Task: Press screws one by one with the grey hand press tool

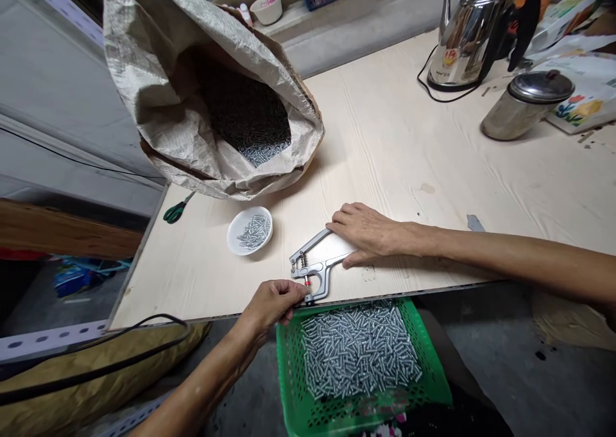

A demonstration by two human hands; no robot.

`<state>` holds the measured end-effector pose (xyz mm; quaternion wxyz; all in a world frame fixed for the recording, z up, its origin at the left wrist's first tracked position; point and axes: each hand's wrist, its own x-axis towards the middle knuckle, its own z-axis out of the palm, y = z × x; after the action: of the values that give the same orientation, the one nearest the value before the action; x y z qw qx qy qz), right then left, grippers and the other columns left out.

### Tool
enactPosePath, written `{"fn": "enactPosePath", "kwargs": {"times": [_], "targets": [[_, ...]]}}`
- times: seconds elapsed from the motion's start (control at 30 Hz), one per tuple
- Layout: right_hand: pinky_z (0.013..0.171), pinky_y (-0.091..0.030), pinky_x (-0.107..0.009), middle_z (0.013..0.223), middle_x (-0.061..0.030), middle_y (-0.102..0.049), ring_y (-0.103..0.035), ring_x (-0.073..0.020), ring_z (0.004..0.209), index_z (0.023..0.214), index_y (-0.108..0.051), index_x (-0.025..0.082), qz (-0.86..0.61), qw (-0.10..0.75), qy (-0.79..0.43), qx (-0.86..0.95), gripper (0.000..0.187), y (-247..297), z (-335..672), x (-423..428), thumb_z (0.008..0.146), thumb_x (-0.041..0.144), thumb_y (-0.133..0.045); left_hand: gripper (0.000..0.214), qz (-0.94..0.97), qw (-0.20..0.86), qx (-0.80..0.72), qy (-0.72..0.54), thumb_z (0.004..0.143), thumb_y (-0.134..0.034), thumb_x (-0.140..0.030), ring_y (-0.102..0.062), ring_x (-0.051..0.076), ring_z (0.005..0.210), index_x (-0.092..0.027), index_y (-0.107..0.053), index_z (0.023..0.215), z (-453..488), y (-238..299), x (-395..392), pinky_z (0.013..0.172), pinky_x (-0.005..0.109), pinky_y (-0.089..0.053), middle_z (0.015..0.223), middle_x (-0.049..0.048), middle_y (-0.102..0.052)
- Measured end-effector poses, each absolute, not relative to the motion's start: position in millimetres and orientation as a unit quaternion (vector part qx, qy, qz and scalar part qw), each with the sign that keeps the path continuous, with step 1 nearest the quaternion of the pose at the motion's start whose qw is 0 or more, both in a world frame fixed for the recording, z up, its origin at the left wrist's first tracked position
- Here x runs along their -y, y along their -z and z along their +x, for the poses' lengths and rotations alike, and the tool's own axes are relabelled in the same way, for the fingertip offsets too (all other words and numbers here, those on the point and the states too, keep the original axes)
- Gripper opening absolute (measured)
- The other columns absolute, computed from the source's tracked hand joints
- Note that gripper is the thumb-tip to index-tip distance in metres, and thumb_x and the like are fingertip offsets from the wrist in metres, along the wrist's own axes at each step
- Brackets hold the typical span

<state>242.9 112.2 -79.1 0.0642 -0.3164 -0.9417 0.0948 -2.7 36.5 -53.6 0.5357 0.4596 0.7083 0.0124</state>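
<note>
My right hand point(360, 231) is wrapped round the handles of a silver snap-fastener pliers point(325, 276), which lies over the table near its front edge. At the jaw end of the pliers, beside a small red part, my left hand point(274, 301) pinches with thumb and forefinger. Whatever lies between those fingertips is too small to make out. A white bowl point(235, 242) of small metal pins stands left of the pliers. Below the table edge, a green basket point(289, 385) holds a heap of small silver spring-like metal pieces point(360, 347).
A large woven sack point(158, 97) of metal parts stands open at the back left, with green-handled scissors point(174, 212) near it. A steel kettle point(469, 36) and a lidded metal canister point(514, 113) stand at the back right. A black cable point(120, 366) hangs at lower left.
</note>
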Motion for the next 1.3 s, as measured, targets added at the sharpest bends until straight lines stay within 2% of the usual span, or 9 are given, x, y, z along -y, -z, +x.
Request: {"fn": "enactPosePath", "kwargs": {"times": [0.1, 0.2, 0.37, 0.43, 0.77, 0.93, 1.07, 1.17, 1.3], "targets": [[0.077, -0.039, -0.035, 0.099, -0.0100, -0.056, -0.045, -0.0243, 0.091, 0.097, -0.057, 0.014, -0.320, 0.071, -0.103, 0.939, 0.044, 78, 241, -106, 0.075, 0.048, -0.075, 0.038, 0.599, 0.380, -0.705, -0.018, 0.076, -0.059, -0.053, -0.050, 0.014, 0.056, -0.016, -0.066, 0.071, 2, 48, -32, 0.051, 0.025, -0.037, 0.062, 0.0023, -0.056], [0.074, -0.040, -0.034, 0.098, -0.0095, -0.055, -0.045, -0.0231, 0.089, 0.096, -0.057, 0.013, -0.331, 0.077, -0.113, 0.934, 0.039, 77, 239, -100, 0.077, 0.042, -0.075, 0.028, 0.756, 0.182, -0.625, -0.072, 0.085, -0.054, -0.042, -0.057, 0.021, 0.086, -0.019, -0.067, 0.096, 17, 45, -34, 0.071, 0.031, -0.046, 0.095, 0.0078, -0.063], [0.078, -0.044, -0.036, 0.102, -0.0121, -0.054, -0.046, -0.0242, 0.091, 0.108, -0.054, 0.009, -0.355, 0.059, -0.148, 0.921, 0.057, 74, 238, -97, 0.069, 0.041, -0.081, 0.060, 0.859, 0.112, -0.499, -0.015, 0.079, -0.065, -0.035, -0.046, 0.029, 0.113, -0.017, -0.044, 0.132, 44, 60, -59, 0.093, 0.043, -0.044, 0.132, 0.0123, -0.050], [0.077, -0.045, -0.038, 0.103, -0.0127, -0.054, -0.046, -0.0251, 0.092, 0.109, -0.054, 0.009, -0.361, 0.054, -0.154, 0.918, 0.059, 72, 239, -97, 0.068, 0.041, -0.082, 0.059, 0.862, 0.112, -0.493, 0.018, 0.080, -0.064, -0.034, -0.047, 0.028, 0.108, -0.017, -0.043, 0.132, 49, 64, -69, 0.091, 0.043, -0.045, 0.126, 0.0117, -0.053], [0.067, -0.043, -0.030, 0.089, -0.0079, -0.058, -0.050, -0.0213, 0.087, 0.086, -0.059, 0.014, -0.376, 0.055, -0.158, 0.911, 0.005, 75, 229, -102, 0.089, 0.018, -0.060, 0.014, 0.838, 0.139, -0.528, -0.021, 0.084, -0.059, -0.027, -0.050, 0.023, 0.089, -0.018, -0.063, 0.094, 53, 64, -81, 0.075, 0.036, -0.044, 0.089, 0.0056, -0.060], [0.070, -0.044, -0.032, 0.092, -0.0093, -0.058, -0.049, -0.0220, 0.088, 0.090, -0.059, 0.013, -0.361, 0.071, -0.146, 0.918, 0.008, 78, 231, -106, 0.088, 0.020, -0.061, 0.021, 0.842, 0.127, -0.524, -0.024, 0.083, -0.061, -0.030, -0.051, 0.024, 0.093, -0.017, -0.063, 0.099, 50, 68, -83, 0.079, 0.037, -0.044, 0.094, 0.0071, -0.061], [0.084, -0.044, -0.040, 0.116, -0.0152, -0.050, -0.044, -0.0267, 0.104, 0.118, -0.049, 0.011, -0.316, 0.152, -0.138, 0.926, 0.055, 81, 242, -103, 0.076, 0.036, -0.077, 0.046, 0.816, 0.129, -0.553, -0.106, 0.082, -0.062, -0.036, -0.050, 0.025, 0.108, -0.017, -0.053, 0.123, 31, 58, -74, 0.090, 0.038, -0.042, 0.116, 0.0108, -0.057], [0.083, -0.042, -0.039, 0.111, -0.0123, -0.051, -0.044, -0.0245, 0.098, 0.112, -0.052, 0.014, -0.294, 0.177, -0.144, 0.928, 0.041, 88, 246, -94, 0.082, 0.036, -0.070, 0.031, 0.756, 0.137, -0.631, -0.111, 0.088, -0.049, -0.043, -0.055, 0.023, 0.096, -0.017, -0.065, 0.095, 9, 48, -58, 0.081, 0.034, -0.042, 0.097, 0.0086, -0.062], [0.077, -0.039, -0.035, 0.099, -0.0086, -0.053, -0.043, -0.0223, 0.090, 0.099, -0.058, 0.015, -0.317, 0.159, -0.140, 0.924, 0.017, 97, 236, -84, 0.089, 0.028, -0.062, 0.043, 0.664, 0.226, -0.713, -0.005, 0.079, -0.055, -0.056, -0.056, 0.021, 0.069, -0.017, -0.060, 0.061, -7, 49, -43, 0.059, 0.028, -0.033, 0.066, 0.0053, -0.061]]}}
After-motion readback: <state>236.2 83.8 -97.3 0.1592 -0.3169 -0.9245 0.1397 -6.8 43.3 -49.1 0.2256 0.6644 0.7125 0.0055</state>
